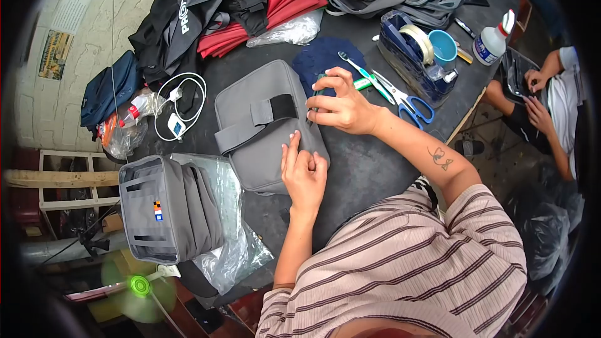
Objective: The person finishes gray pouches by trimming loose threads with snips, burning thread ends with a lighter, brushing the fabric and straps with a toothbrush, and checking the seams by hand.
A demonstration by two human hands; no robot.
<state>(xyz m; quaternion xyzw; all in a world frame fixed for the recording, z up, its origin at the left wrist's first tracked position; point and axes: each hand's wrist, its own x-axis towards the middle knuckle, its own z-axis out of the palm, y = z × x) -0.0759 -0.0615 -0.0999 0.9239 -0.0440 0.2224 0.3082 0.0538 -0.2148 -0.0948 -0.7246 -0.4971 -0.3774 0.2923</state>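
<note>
A grey zippered fabric case lies on the dark table in front of me. A grey strap with a black hook-and-loop patch crosses its top. My left hand is over the case's near right side, its index finger raised and its other fingers curled in. Whatever its fingertips hold, if anything, is too small to see. At the case's right edge is my right hand, fingers bent round as in a grip. A small dark thing shows by its fingertips, too unclear to name.
Blue-handled scissors, a toothbrush, a tape dispenser and a spray bottle are at right. Stacked grey cases and a plastic bag lie left, near a spinning fan. Another person sits at far right.
</note>
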